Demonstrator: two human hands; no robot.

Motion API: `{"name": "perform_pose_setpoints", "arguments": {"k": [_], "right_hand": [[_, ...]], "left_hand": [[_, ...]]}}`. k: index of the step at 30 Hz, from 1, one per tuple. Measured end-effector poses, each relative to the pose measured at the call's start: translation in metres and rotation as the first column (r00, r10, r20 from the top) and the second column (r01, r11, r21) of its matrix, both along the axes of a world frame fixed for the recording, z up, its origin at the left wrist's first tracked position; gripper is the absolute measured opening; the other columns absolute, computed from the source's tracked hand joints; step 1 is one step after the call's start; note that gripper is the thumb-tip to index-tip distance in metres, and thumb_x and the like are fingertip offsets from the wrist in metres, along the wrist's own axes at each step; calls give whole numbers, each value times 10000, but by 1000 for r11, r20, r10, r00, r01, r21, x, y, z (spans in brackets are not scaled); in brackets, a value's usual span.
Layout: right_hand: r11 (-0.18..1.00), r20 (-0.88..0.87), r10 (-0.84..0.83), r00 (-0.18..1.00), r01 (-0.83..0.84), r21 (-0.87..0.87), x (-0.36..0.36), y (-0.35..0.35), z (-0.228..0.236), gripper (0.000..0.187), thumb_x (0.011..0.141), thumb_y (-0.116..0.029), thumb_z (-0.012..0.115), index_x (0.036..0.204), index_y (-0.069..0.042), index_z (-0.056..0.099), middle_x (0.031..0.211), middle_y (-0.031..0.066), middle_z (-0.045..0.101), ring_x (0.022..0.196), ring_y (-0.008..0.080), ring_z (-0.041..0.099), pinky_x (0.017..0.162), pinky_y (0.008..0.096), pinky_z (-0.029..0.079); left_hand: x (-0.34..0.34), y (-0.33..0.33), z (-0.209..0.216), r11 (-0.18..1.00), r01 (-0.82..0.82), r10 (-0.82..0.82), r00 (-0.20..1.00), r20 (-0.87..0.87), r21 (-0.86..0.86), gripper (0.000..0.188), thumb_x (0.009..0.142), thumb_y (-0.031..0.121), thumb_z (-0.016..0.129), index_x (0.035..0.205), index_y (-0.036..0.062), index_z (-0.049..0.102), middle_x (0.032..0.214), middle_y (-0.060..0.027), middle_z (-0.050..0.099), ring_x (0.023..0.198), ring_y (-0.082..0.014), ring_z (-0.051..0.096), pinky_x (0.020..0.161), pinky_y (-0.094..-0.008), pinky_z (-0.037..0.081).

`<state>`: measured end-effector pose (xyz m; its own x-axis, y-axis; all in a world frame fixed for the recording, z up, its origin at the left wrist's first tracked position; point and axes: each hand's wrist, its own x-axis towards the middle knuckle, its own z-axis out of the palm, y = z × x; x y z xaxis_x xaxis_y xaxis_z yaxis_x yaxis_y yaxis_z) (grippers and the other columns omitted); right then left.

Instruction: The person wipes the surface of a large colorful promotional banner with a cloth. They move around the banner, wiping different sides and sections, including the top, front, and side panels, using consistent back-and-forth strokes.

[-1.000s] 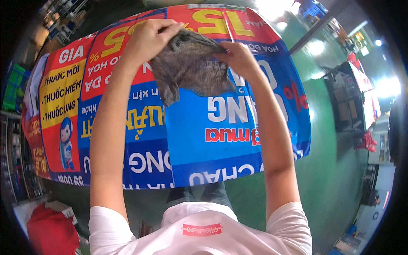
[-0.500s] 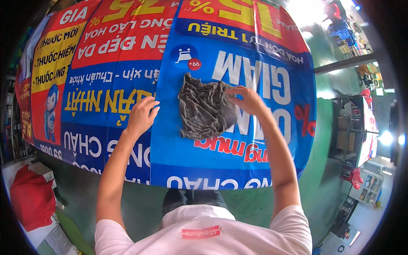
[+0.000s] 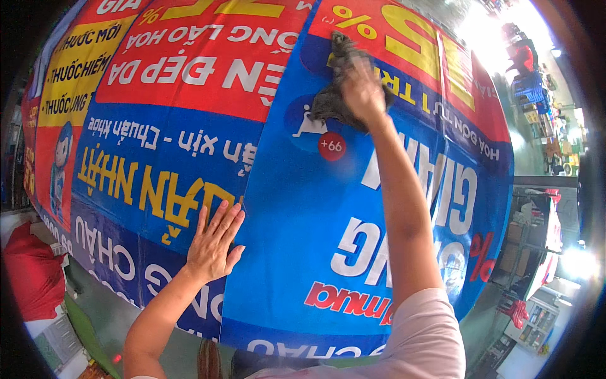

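A large printed vinyl banner in blue, red and yellow spreads before me over a raised surface. My left hand lies on it with fingers stretched out, beside the seam between two printed panels. Farther off, my right hand is on a crumpled dark grey rag, holding it down on the banner where the red and blue print meet. Motion smears the right fingers, and the hand covers part of the rag.
Red cloth is heaped at the lower left, off the banner. Metal shelving with goods stands to the right, a white cabinet below it. Bright light glares at the upper right.
My right hand and the rag have moved away from me, toward the banner's far side. The left hand has come down flat on the banner, and my view has shifted forward.
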<state>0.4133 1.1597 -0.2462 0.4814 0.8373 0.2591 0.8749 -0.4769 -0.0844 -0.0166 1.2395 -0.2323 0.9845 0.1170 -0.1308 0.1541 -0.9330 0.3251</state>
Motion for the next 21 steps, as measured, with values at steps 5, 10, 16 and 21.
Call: {"name": "perform_pose_setpoints", "arguments": {"k": [5, 10, 16, 21], "right_hand": [[725, -327, 631, 703, -685, -75, -167, -83, -17, 549, 873, -192, 541, 1414, -149, 462, 1525, 95, 361, 1443, 255, 271, 1193, 485, 147], [696, -285, 711, 643, -703, 149, -82, -35, -28, 472, 888, -296, 539, 1334, -142, 546, 1507, 98, 382, 1439, 297, 268, 1174, 539, 175], [999, 61, 41, 997, -42, 13, 75, 104, -3, 481, 988, -284, 389, 1428, -94, 433, 1537, 141, 317, 1451, 302, 233, 1186, 503, 135], [813, -218, 536, 816, -568, -127, -82, 35, 23, 505, 902, -256, 511, 1390, -129, 480, 1509, 135, 367, 1437, 291, 278, 1170, 525, 186]], "left_hand": [[5, 1, 7, 999, -13, 14, 1000, 14, -43, 599, 951, 367, 435, 1470, 88, 330, 1538, -154, 298, 1456, -338, 198, 1174, -582, 55], [3, 3, 5, 1000, -6, 6, 1000, 10, -20, 636, 959, 407, 430, 1498, 102, 291, 1565, -101, 270, 1472, -281, 178, 1184, -564, 43], [-2, 0, 0, 998, -44, 43, 999, -15, -41, 643, 964, 431, 398, 1511, 118, 273, 1584, -64, 236, 1480, -241, 154, 1189, -543, 66], [-1, 1, 2, 999, -20, 21, 999, 26, -45, 652, 937, 395, 456, 1490, 81, 313, 1563, -95, 278, 1470, -288, 181, 1175, -579, 72]]}}
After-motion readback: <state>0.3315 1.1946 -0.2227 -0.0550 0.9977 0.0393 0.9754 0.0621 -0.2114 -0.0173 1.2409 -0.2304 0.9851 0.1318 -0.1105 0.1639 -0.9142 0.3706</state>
